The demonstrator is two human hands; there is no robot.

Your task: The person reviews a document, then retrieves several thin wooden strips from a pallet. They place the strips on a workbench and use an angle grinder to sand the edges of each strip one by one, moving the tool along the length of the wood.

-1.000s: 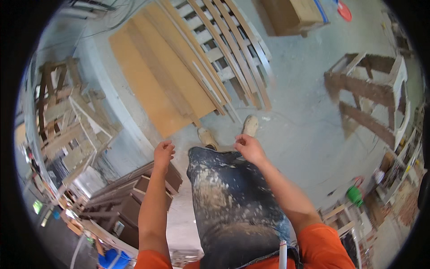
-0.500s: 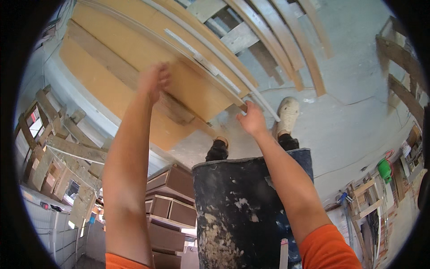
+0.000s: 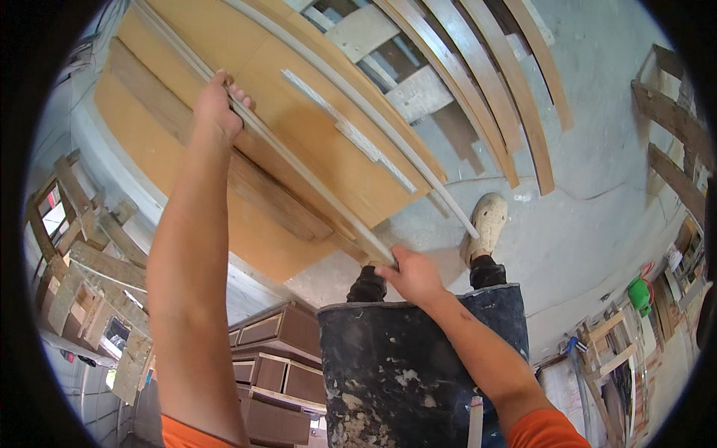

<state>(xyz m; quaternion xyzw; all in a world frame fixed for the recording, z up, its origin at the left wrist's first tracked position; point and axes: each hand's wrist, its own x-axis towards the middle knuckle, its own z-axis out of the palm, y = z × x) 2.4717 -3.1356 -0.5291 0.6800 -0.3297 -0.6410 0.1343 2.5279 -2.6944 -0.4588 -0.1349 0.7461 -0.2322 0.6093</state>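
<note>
A long, narrow, grey-brown wooden strip [image 3: 310,178] runs slantwise from the far left toward my feet. My left hand [image 3: 218,110] has its fingers wrapped round it well up its length. Its near end is in my right hand [image 3: 414,275], thumb on top, just in front of my apron [image 3: 411,358]. Beneath and beside the strip lie tan boards [image 3: 299,112]. A darker brown plank [image 3: 280,201] rests on them to the left of the strip, and thin whitish pieces [image 3: 358,140] lie to its right.
A long pale rod [image 3: 403,142] lies along the boards' right side. Several wooden slats [image 3: 515,89] stretch across at the far right. My shoe [image 3: 489,220] stands on the grey floor. Brown drawer-like boxes [image 3: 280,377] and rough timber frames [image 3: 104,261] are at the left, more frames [image 3: 668,104] at the right.
The strip has shifted left and nearer to me, away from the whitish pieces. My left hand has moved left and farther out and closed on it; my right hand has come nearer with the end.
</note>
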